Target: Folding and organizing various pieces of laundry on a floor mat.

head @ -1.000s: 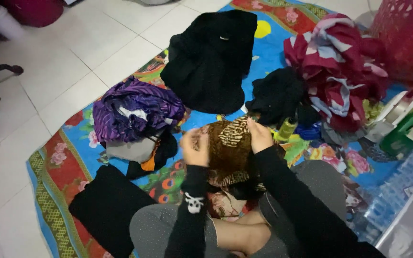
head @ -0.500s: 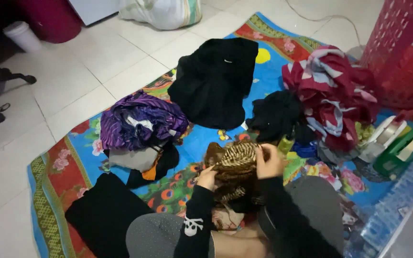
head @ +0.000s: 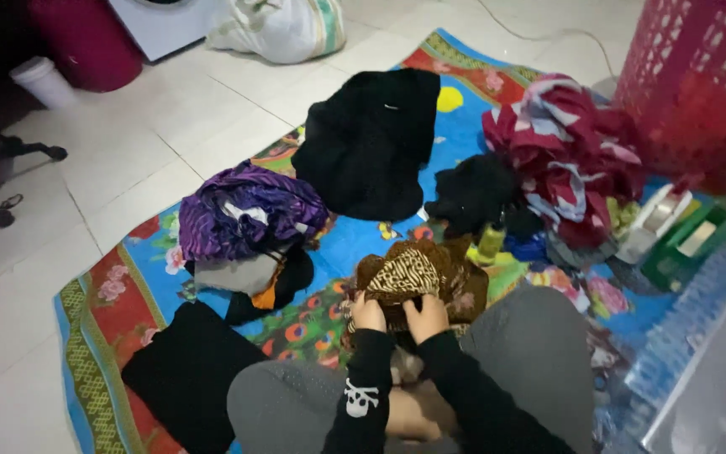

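I sit cross-legged in grey trousers on a colourful patterned mat (head: 132,307). A brown patterned cloth (head: 418,277) lies bunched just past my knees. My left hand (head: 369,314) and my right hand (head: 427,317) sit close together at its near edge, and both grip it. Black sleeves cover my arms; the left one bears a white skull mark.
On the mat lie a purple striped pile (head: 245,220), a folded black garment (head: 191,374), a large black garment (head: 376,143), a small black heap (head: 474,192) and a red patterned heap (head: 569,155). A red laundry basket (head: 699,92) stands at right, a white sack (head: 283,29) behind.
My hands have come down and toward me, from holding the brown cloth up to pressing it low on the mat by my knees. The camera has tipped up, showing more floor.
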